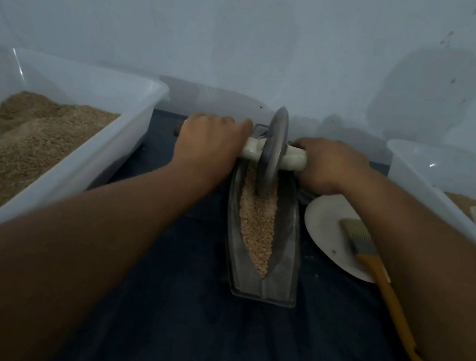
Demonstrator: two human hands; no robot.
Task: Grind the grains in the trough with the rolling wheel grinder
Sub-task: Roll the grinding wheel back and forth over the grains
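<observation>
wall [257,24]: pale blue-grey, scuffed at right | floor cloth [190,315]: dark blue | light: dim

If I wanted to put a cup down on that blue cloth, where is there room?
Bare cloth lies in front of the trough, between the forearms. A narrower strip runs between trough and left tub. The right side is crowded: plate, brush, right tub.

Left hand [208,140], right hand [328,164] grip wheel grinder [272,151] axle; trough [265,236] grain-filled.
</observation>
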